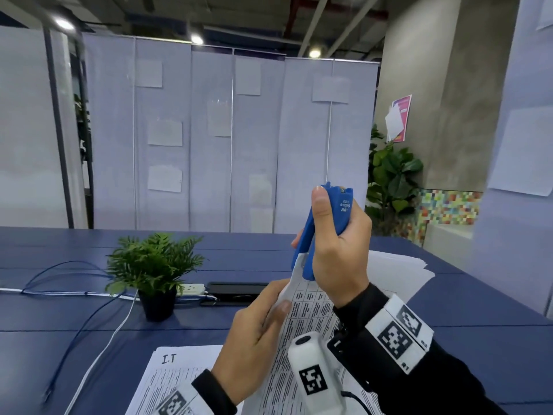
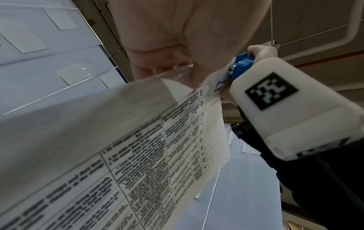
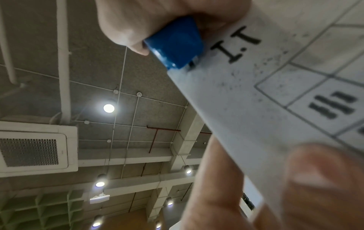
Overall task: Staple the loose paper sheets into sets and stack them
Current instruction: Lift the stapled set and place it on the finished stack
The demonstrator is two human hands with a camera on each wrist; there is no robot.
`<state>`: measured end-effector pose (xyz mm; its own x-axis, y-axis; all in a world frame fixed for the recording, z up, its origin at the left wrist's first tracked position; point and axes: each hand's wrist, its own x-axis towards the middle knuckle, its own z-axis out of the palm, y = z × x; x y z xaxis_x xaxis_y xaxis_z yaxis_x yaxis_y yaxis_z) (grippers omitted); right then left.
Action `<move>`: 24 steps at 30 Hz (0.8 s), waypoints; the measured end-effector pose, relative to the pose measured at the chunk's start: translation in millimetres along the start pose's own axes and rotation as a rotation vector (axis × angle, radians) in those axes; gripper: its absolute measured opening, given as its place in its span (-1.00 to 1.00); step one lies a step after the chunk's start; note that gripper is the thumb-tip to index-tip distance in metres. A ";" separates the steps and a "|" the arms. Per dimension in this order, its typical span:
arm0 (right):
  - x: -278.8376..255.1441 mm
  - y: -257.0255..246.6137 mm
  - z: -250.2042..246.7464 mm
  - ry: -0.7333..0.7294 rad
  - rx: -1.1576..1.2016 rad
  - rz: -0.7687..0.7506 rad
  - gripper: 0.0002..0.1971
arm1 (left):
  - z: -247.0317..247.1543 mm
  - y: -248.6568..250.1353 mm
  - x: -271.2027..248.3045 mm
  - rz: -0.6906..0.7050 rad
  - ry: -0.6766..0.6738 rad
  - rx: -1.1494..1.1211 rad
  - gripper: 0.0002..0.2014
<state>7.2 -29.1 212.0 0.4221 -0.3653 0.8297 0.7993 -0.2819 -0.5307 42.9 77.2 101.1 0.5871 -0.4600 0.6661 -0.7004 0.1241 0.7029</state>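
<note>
Right hand (image 1: 338,250) around stapler (image 1: 317,232)

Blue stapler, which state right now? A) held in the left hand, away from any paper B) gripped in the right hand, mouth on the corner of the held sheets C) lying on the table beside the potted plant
B: the right hand grips the blue stapler upright, its lower end over the corner of the held sheets, which the left hand pinches.

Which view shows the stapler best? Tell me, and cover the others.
The head view: the blue stapler shows nearly whole, upright in the right hand, its lower end over the paper's corner. The right wrist view shows only its tip at the paper. The left wrist view catches a small blue part.
</note>
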 end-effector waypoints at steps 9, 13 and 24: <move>3.1 -0.8 -5.4 -0.027 0.018 0.028 -0.73 | 0.3 4.3 -0.8 0.002 -0.028 0.065 -0.69; 5.4 1.8 -21.3 0.016 0.172 0.029 -0.68 | 0.9 2.9 0.9 -0.025 0.002 0.015 -0.71; -5.9 32.1 -150.8 0.140 -0.450 0.055 -0.82 | -1.9 -6.3 3.7 -0.062 0.108 -0.163 -0.70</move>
<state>-34.1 -169.8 164.0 0.3720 -0.4977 0.7835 0.4995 -0.6042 -0.6209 50.3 76.4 99.6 0.6734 -0.3758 0.6367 -0.5913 0.2431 0.7689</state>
